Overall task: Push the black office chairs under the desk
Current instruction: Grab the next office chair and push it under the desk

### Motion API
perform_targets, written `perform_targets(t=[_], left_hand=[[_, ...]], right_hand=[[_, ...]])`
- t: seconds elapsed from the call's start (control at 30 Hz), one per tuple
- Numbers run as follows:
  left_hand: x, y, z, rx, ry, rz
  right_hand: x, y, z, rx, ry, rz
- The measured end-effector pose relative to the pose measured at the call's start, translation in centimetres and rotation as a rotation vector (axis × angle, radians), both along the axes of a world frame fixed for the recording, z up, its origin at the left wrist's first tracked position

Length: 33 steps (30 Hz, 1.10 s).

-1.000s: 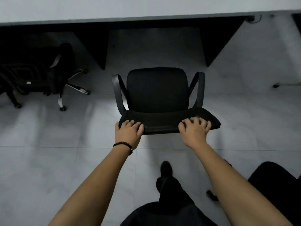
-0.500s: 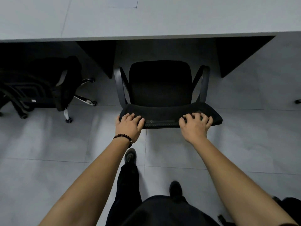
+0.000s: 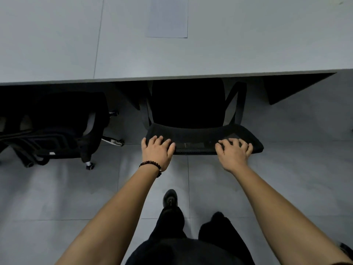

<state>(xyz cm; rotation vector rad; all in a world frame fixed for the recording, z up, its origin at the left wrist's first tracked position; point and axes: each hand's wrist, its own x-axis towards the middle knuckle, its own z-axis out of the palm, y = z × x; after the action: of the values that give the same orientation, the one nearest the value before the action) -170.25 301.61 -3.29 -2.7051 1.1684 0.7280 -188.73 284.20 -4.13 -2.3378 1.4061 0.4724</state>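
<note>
Under one desk [image 3: 191, 54], two chairs; both hands [image 3: 157, 150] [image 3: 234, 153] seemingly grip one backrest [image 3: 200, 140].

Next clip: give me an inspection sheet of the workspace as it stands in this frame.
Surface: grey desk, one sheet of paper on it.
Job's things: black office chair, seat front just under the desk edge, backrest out; second chair at left, partly under the desk.
Clutter: nothing seen.
Hands: left hand and right hand both on the backrest's top edge.
Cables: nothing seen.
Surroundings: grey tiled floor; dark desk supports.
</note>
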Motion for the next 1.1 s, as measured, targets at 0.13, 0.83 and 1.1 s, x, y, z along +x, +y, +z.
perform_targets(t=[0.13,0.83,1.1], left_hand=[[2.3,0.4,-0.1,-0.01,-0.013,0.02],[0.3,7.2,-0.3,-0.042,-0.009,0.19],[0.5,8.0,0.1,-0.122,-0.117,0.204]], right_hand=[[2.5,0.4,0.1,-0.012,-0.002,0.013],[0.9,5.4,0.4,-0.003,-0.058,0.214],[-0.5,6.8,1.6,0.051,-0.082,0.286]])
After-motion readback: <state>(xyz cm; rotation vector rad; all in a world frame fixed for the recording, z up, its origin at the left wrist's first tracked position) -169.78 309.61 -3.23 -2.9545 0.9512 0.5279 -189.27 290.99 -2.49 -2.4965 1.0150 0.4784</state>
